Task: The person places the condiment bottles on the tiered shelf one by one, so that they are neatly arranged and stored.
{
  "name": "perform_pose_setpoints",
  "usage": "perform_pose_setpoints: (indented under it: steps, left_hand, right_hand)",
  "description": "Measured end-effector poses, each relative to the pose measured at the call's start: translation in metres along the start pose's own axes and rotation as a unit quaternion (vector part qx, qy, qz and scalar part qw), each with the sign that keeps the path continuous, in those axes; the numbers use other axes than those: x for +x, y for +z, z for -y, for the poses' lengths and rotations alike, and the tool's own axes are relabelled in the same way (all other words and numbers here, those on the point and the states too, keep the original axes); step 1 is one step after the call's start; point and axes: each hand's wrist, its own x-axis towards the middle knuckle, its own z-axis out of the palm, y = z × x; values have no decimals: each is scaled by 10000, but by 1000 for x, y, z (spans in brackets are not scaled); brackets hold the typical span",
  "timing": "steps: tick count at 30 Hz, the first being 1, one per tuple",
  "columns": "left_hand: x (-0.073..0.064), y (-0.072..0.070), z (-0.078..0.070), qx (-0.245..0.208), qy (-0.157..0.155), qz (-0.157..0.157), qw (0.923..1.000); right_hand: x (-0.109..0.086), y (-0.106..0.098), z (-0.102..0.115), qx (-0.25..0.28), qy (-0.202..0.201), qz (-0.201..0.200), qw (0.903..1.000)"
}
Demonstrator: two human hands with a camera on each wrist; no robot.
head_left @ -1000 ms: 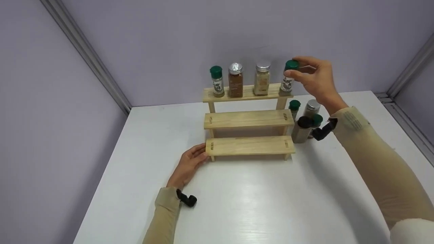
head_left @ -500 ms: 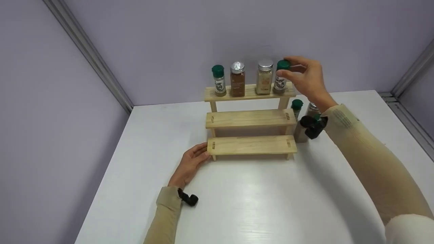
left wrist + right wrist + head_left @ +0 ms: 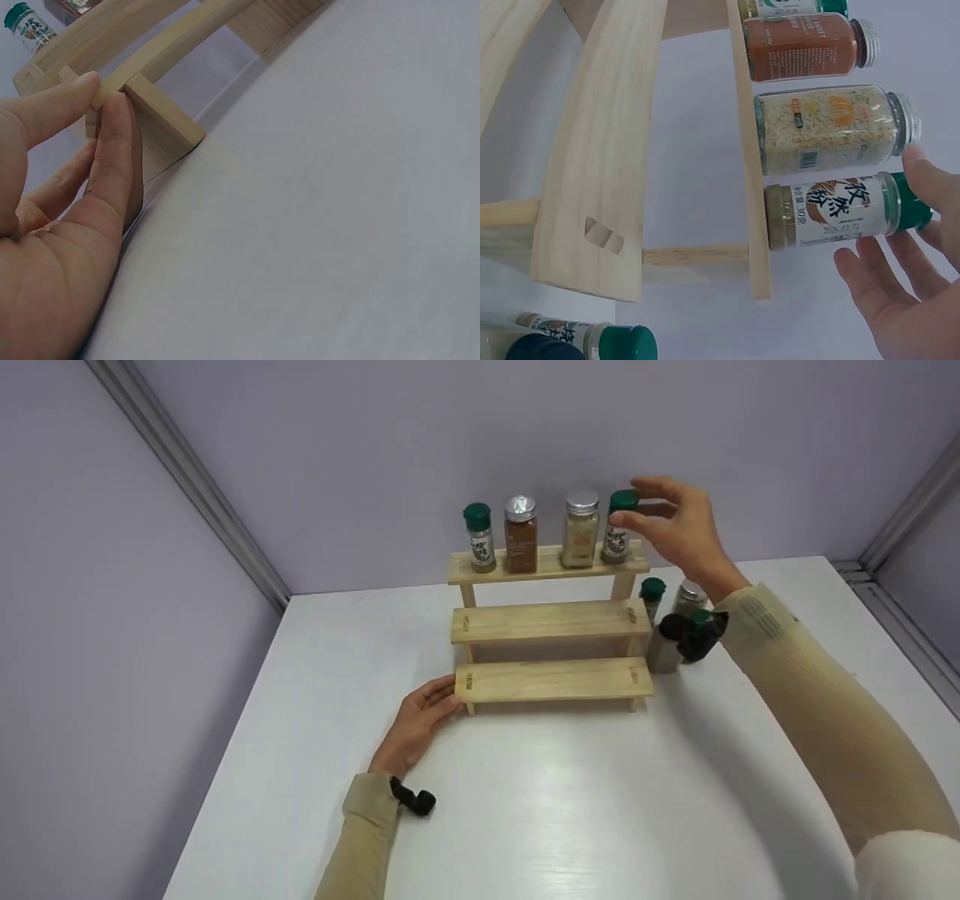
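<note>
A three-tier wooden spice rack (image 3: 551,681) stands on the white table. My left hand (image 3: 420,724) pinches the left end of its lowest shelf, as the left wrist view shows, thumb above and fingers beside the leg. On the top shelf, a green-capped spice jar (image 3: 616,540) stands upright at the right. My right hand (image 3: 686,529) is around its cap, thumb at the near side, with the fingers loosely spread and the index finger lifted off. Left of it stand a silver-capped jar of pale flakes (image 3: 825,129), a red-brown spice jar (image 3: 521,544) and another green-capped jar (image 3: 481,544).
Several more jars stand on the table right of the rack, among them a black-capped jar (image 3: 664,649) and a green-capped one (image 3: 652,591), partly hidden by the right wrist camera (image 3: 701,637). A pale wall (image 3: 375,472) rises close behind the rack.
The right hand has shifted the green-capped jar leftward along the top shelf, closer to the flake jar. Its index finger has since parted from the cap. My left hand has stayed on the rack.
</note>
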Motion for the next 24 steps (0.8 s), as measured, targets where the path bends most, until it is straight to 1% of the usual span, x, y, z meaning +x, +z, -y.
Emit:
perform_pose_setpoints:
  steps: [3, 6, 12, 18, 21, 24]
  left_hand:
    - [1, -2, -1, -17, -6, -47, 10000]
    - [2, -3, -2, -40, -5, -61, 10000]
    - [1, -4, -3, 8, -15, -91, 10000]
    - [0, -3, -2, 63, -1, -32, 10000]
    - [0, -2, 0, 76, -22, 15, 10000]
    - [-1, 0, 0, 41, -57, 13, 10000]
  right_hand:
    - [-1, -4, 4, 96, -45, -21, 9999]
    - [-4, -9, 5, 42, -72, -52, 10000]
    - [-19, -22, 0, -315, -66, 9, 9995]
    - [-39, -40, -19, -586, -44, 99, 9982]
    - [-51, -50, -33, -687, 30, 114, 9976]
    - [-64, -58, -49, -897, 46, 120, 9959]
